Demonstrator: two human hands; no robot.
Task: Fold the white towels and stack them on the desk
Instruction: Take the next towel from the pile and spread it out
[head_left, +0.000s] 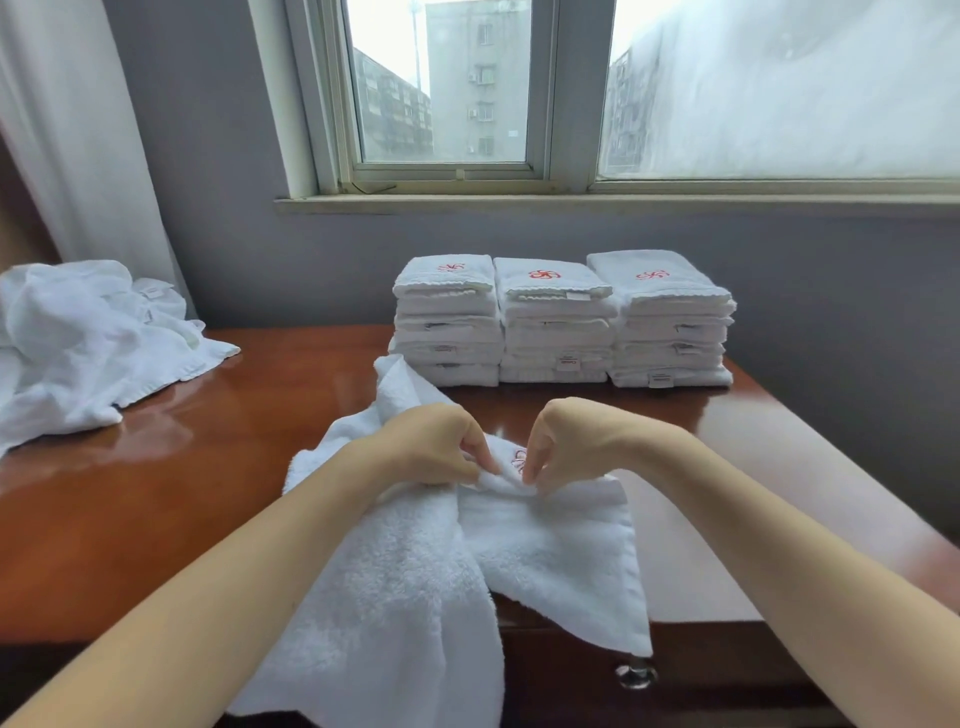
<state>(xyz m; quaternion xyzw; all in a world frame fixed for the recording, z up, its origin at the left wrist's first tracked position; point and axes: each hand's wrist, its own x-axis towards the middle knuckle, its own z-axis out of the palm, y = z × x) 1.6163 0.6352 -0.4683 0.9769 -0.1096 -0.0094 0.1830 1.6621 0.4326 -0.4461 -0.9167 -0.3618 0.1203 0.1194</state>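
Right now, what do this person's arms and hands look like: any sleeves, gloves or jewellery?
The left hand and right hand are bare: no gloves, rings, watch or bracelet show. The left forearm and right forearm are uncovered down to the picture's edge, so no sleeve is in view. No tattoos or other markings can be seen.

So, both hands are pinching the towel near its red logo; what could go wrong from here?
1. Much of the towel hangs over the front edge of the desk; if the left hand or right hand loses its pinch, it may slide off.
2. The towel's raised far corner sits right by the left stack of folded towels; a brisk pull or flip could nudge that stack askew.
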